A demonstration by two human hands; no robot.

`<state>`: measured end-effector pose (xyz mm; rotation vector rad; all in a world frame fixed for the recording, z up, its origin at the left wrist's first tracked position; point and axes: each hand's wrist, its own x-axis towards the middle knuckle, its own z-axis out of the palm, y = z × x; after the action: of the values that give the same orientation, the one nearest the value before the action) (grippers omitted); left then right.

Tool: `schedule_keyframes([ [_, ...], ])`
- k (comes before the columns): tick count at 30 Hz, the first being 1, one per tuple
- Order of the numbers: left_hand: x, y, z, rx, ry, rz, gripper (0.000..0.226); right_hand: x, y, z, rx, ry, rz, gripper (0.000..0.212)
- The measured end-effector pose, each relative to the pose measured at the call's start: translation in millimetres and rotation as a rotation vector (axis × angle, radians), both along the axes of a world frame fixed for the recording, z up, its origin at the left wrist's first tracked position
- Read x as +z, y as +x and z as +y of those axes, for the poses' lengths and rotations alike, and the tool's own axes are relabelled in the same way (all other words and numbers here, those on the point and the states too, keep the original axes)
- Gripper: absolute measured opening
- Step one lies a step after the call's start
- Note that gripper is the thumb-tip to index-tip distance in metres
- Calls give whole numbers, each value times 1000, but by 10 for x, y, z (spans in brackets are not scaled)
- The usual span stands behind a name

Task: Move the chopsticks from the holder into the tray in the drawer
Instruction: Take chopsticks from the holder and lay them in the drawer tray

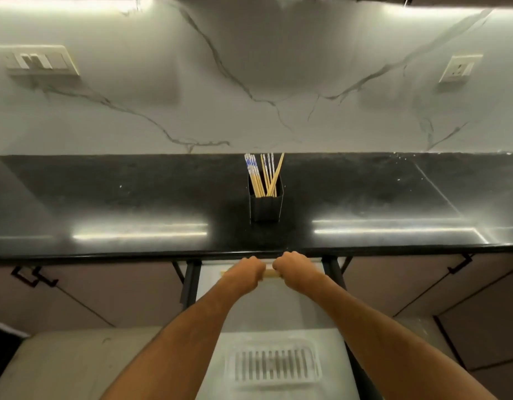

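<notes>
Both hands are reaching into the open white drawer [275, 301] just under the front edge of the glossy black stone tabletop [134, 203]. The left hand [245, 271] and the right hand [292, 268] are sitting side by side, nearly touching, each curled closed around a pale wooden bundle of chopsticks [271, 274] lying crosswise. Only a short stretch of it is showing between the fists, plus a tip poking out left of the left hand; how many sticks are in the bundle is impossible to count.

Behind them, near the middle of the tabletop, one black ribbed holder [266, 207] is standing upright, well apart from the hands. Roughly eight or nine remaining chopsticks [264, 176] are leaning inside it, some plain bamboo, some with blue-and-white patterned tops; the overlap is making an exact count uncertain.

One clear plastic slatted tray [274, 366] is lying in the near end of the drawer, between the forearms, blurred and hard to read.
</notes>
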<state>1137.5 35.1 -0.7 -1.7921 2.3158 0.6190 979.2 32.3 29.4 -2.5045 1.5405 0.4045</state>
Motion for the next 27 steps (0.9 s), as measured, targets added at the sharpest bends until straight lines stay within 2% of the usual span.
schedule_keyframes([
  [4, -306, 20, 266, 31, 34, 98, 10, -334, -38, 235, -54, 17, -92, 7],
  [12, -922, 19, 807, -1, 173, 58, 16, -1085, -204, 749, -129, 226, -118, 19],
  [20, -1393, -17, 1207, 25, 261, 28, 17, -1581, -302, 1109, -111, 314, -93, 22],
  [27, -1652, -88, 1241, 128, 362, 111, 17, -1868, -329, 1182, -115, 375, -122, 22],
])
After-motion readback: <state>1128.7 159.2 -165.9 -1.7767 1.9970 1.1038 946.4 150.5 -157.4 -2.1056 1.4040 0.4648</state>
